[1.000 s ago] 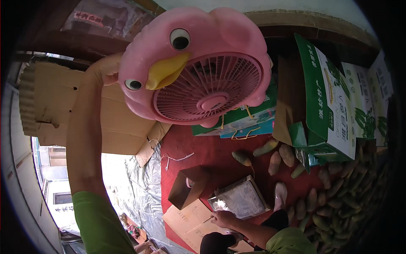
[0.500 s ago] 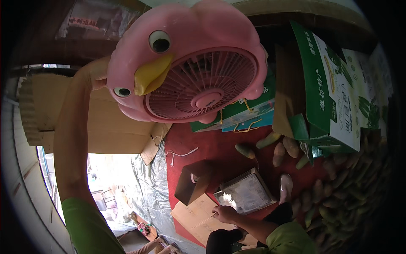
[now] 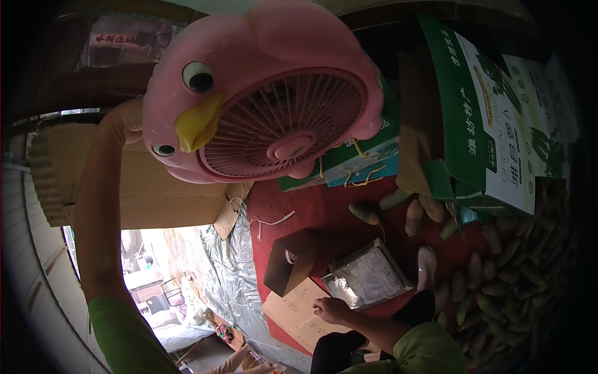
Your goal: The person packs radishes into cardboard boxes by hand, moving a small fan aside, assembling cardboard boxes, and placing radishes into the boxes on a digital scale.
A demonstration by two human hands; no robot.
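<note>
A pink duck-shaped fan (image 3: 224, 47), with bulging eyes and a yellow beak, fills the upper middle. My left arm is raised, and my left hand (image 3: 132, 121) is closed against the fan's left side; part of the fingers is hidden behind it. Lower down, my right hand (image 3: 331, 310) hangs with curled fingers over a flat cardboard sheet (image 3: 299, 321). Whatever those fingers hold, if anything, cannot be made out. Beside this hand lies a shallow framed tray (image 3: 367, 274) with a greyish surface. Just left of the tray stands an open dark box (image 3: 289, 265).
Long green and brownish radish-like vegetables (image 3: 498, 293) are heaped at right on a red floor covering (image 3: 274, 206). Green-and-white cartons (image 3: 476, 118) stand above them. A large cardboard piece (image 3: 156, 193) and silvery sheeting (image 3: 230, 274) lie left. Another person's arm (image 3: 233, 361) shows at the bottom.
The fan and my left hand have shifted a little left in the picture, with the fan tilted slightly more. My right hand stays low, near the tray.
</note>
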